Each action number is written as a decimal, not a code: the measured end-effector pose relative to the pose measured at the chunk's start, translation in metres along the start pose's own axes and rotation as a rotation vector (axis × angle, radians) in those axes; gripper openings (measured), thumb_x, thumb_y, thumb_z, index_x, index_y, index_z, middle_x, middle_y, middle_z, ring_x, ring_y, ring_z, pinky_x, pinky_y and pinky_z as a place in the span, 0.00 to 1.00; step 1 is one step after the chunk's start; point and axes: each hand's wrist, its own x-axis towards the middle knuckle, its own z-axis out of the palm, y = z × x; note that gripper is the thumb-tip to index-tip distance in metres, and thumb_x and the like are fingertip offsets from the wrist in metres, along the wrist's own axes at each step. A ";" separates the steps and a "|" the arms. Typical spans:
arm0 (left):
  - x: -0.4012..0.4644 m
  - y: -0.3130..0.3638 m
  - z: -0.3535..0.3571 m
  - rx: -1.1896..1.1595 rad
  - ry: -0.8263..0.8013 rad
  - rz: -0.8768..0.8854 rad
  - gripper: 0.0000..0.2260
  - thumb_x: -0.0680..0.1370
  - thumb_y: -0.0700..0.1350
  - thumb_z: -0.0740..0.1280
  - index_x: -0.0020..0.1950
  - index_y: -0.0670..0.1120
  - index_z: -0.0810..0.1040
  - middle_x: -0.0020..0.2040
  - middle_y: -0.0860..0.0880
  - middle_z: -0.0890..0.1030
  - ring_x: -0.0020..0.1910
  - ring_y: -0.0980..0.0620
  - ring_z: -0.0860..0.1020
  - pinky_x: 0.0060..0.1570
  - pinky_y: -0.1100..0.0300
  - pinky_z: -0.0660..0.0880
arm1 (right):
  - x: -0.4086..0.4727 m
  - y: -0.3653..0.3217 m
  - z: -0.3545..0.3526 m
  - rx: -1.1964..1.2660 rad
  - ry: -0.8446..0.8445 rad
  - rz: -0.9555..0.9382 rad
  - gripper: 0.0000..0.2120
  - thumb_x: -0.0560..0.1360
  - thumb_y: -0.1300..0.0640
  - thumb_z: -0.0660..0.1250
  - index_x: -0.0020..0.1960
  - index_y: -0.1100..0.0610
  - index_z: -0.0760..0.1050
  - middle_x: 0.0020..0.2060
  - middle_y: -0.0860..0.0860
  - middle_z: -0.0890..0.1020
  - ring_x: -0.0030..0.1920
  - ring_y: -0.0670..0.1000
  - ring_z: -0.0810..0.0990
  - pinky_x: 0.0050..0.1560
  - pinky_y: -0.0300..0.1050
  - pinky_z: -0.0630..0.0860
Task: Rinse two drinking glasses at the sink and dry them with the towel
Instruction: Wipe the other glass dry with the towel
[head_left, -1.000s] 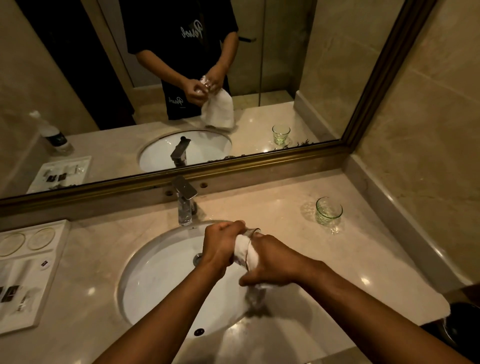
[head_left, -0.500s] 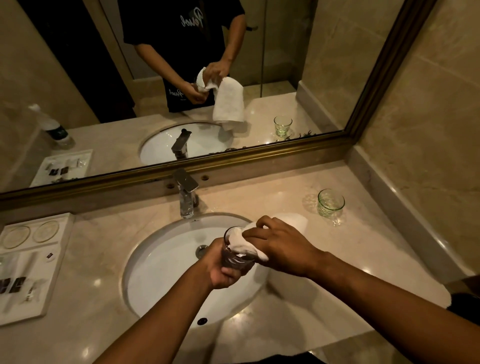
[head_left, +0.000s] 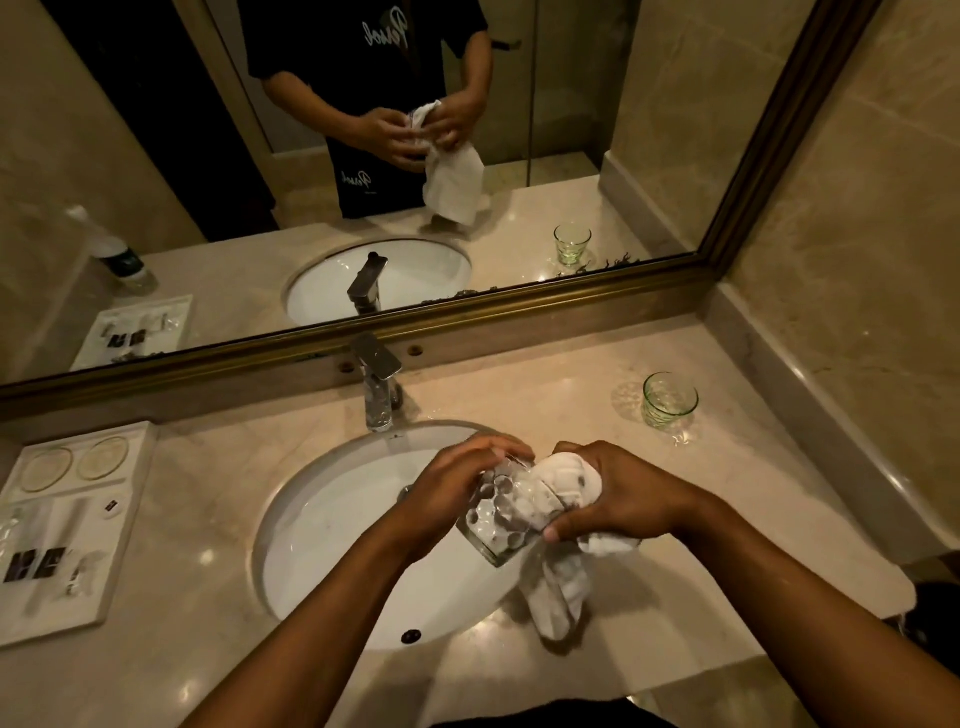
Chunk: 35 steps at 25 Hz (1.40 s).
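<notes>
My left hand (head_left: 457, 493) grips a clear patterned drinking glass (head_left: 498, 525), tilted on its side over the right rim of the white sink (head_left: 332, 525). My right hand (head_left: 618, 499) holds a white towel (head_left: 566, 488) bunched against the glass's mouth, thumb under the glass; the towel's loose end hangs down to the counter. A second, greenish glass (head_left: 669, 400) stands upright on the counter at the far right, apart from both hands.
A chrome faucet (head_left: 376, 384) stands behind the sink, no water running. A white amenity tray (head_left: 67, 525) lies at the left. The beige counter (head_left: 701, 519) ends at a wall on the right. A framed mirror (head_left: 363, 343) runs behind.
The glass has tipped from upright onto its side in my left hand. My right hand shifted from on top of the rim to its right side, with the towel's tail now hanging down.
</notes>
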 end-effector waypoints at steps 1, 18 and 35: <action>0.001 0.006 0.000 -0.075 -0.037 0.026 0.12 0.80 0.43 0.62 0.43 0.45 0.84 0.43 0.46 0.83 0.44 0.47 0.80 0.46 0.52 0.76 | -0.001 -0.005 -0.002 0.066 -0.039 0.000 0.17 0.63 0.58 0.83 0.48 0.52 0.82 0.44 0.50 0.86 0.45 0.47 0.85 0.49 0.48 0.82; 0.029 -0.015 0.034 -0.095 0.752 0.177 0.22 0.79 0.50 0.70 0.38 0.31 0.73 0.32 0.33 0.75 0.33 0.46 0.72 0.38 0.52 0.72 | 0.020 -0.023 0.074 0.764 0.500 0.122 0.24 0.74 0.43 0.70 0.65 0.55 0.79 0.57 0.52 0.86 0.60 0.53 0.83 0.65 0.50 0.76; 0.010 0.012 0.012 0.546 -0.082 0.269 0.08 0.77 0.48 0.72 0.46 0.44 0.80 0.38 0.45 0.84 0.36 0.54 0.81 0.43 0.48 0.79 | 0.023 -0.006 0.032 0.750 0.437 0.135 0.18 0.74 0.50 0.67 0.61 0.55 0.82 0.56 0.58 0.85 0.60 0.60 0.83 0.67 0.62 0.74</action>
